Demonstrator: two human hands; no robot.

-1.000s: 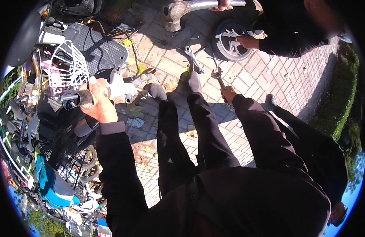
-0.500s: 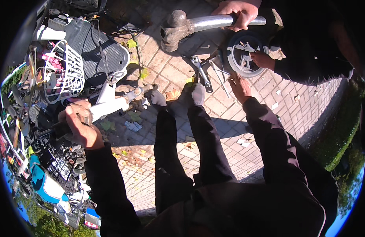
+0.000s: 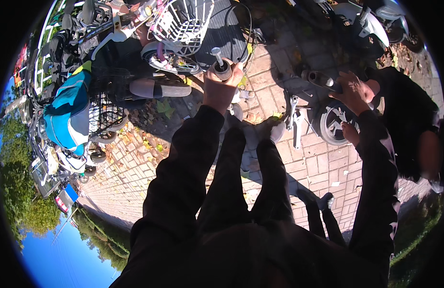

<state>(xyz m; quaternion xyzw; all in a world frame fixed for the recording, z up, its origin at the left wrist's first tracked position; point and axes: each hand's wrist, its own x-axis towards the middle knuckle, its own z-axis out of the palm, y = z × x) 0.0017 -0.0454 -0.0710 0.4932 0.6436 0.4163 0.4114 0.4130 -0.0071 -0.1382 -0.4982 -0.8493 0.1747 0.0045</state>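
Observation:
My left hand is closed around the round end of a metal tube. A silver bolt stands up out of the tube's opening, and most of the part lies hidden beneath my hand. On the right, my right hand is closed on the handle of a hammer, seen foreshortened with its dark head pointing left. A co-worker's hand is close behind mine; whether it still touches the handle I cannot tell. The co-worker's other hand rests at a small black-rimmed wheel.
Wrenches lie on the brick paving between my feet and the wheel. A white basket and a grey ribbed footboard are ahead of my left hand. Parked bikes with a teal cover crowd the left side.
My right hand has left the ground by the wheel and taken hold of the hammer the co-worker held out. My left hand now grips the tube end with the bolt upright. The view has swung.

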